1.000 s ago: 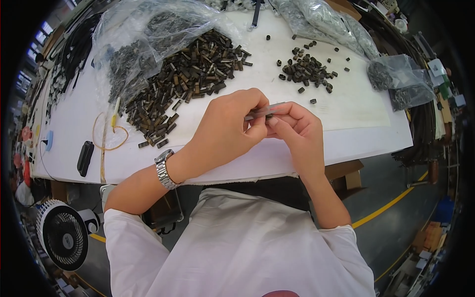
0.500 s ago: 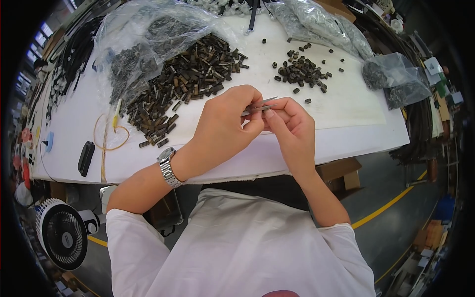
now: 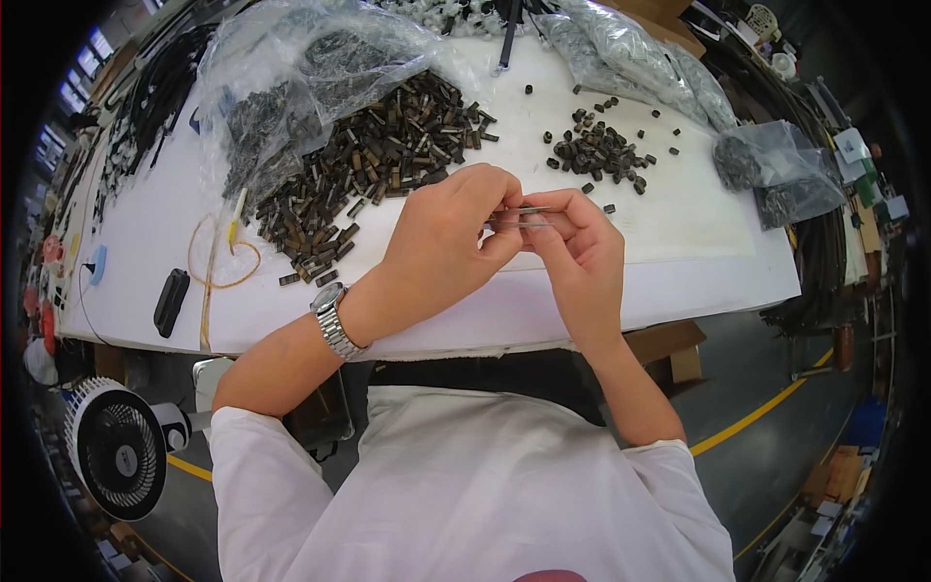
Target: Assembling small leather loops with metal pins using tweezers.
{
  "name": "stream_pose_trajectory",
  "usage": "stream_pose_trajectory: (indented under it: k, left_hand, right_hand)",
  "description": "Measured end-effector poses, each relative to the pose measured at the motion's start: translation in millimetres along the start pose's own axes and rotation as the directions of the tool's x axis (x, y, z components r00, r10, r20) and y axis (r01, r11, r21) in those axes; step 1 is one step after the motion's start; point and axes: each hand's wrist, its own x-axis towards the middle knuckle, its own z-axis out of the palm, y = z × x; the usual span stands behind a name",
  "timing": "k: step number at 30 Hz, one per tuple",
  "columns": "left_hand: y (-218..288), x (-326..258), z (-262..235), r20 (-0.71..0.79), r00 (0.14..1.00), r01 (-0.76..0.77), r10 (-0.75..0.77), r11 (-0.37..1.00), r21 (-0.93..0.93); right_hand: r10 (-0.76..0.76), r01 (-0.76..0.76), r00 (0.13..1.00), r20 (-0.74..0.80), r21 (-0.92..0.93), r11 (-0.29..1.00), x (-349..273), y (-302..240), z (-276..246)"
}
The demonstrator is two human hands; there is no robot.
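My left hand (image 3: pixel 448 225), with a metal-banded watch (image 3: pixel 330 308) on its wrist, is closed around a pair of steel tweezers (image 3: pixel 529 210). Their two thin prongs stick out to the right, a little apart, reaching the fingertips of my right hand (image 3: pixel 590 250). My right hand is closed in a pinch; whatever lies between its thumb and fingers is hidden. Beyond my left hand spreads a large heap of small dark brown-black oblong pieces (image 3: pixel 398 136). Past my right hand lies a smaller heap of short dark pieces (image 3: pixel 596 150), with a few scattered about it.
Clear plastic bags (image 3: pixel 281 87) lie over the big heap, and more bags (image 3: pixel 776 170) sit at the right edge. A black oblong object (image 3: pixel 172 303) and a yellow-and-white stick (image 3: pixel 236 218) with cord lie on the white table (image 3: pixel 698 276). A fan (image 3: pixel 118 451) stands lower left.
The tweezers' prongs have turned from slanting up to the right to nearly level. Both hands stay close together in almost the same place, and the view has shifted slightly.
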Motion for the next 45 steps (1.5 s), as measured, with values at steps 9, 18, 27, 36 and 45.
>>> stream_pose_trajectory:
  k: [9, 18, 27, 36, 45]
  left_hand:
    - [6, 17, -20, 0.338, 0.882, 0.426, -0.329, 0.863, -0.271]
    - [-3, 15, -19, 0.312, 0.879, 0.456, -0.359, 0.825, -0.335]
    - [-9, 10, -3, 0.149, 0.975, 0.185, -0.165, 0.975, -0.126]
    - [-9, 15, -11, 0.243, 0.927, 0.339, -0.287, 0.916, -0.212]
    - [-7, 9, -2, 0.07, 0.981, 0.195, -0.183, 0.949, -0.246]
  right_hand:
    - [0.283, -0.357, 0.917, 0.281, 0.264, 0.896, 16, -6, -33]
    - [0.251, -0.297, 0.939, 0.235, 0.189, 0.936, 16, -4, -26]
    - [0.289, -0.349, 0.926, 0.242, 0.261, 0.9, 24, 9, -27]
    - [0.164, -0.187, 0.97, 0.178, 0.121, 0.975, 19, 9, -15]
    - [0.185, -0.205, 0.966, 0.182, 0.096, 0.974, 24, 3, -12]
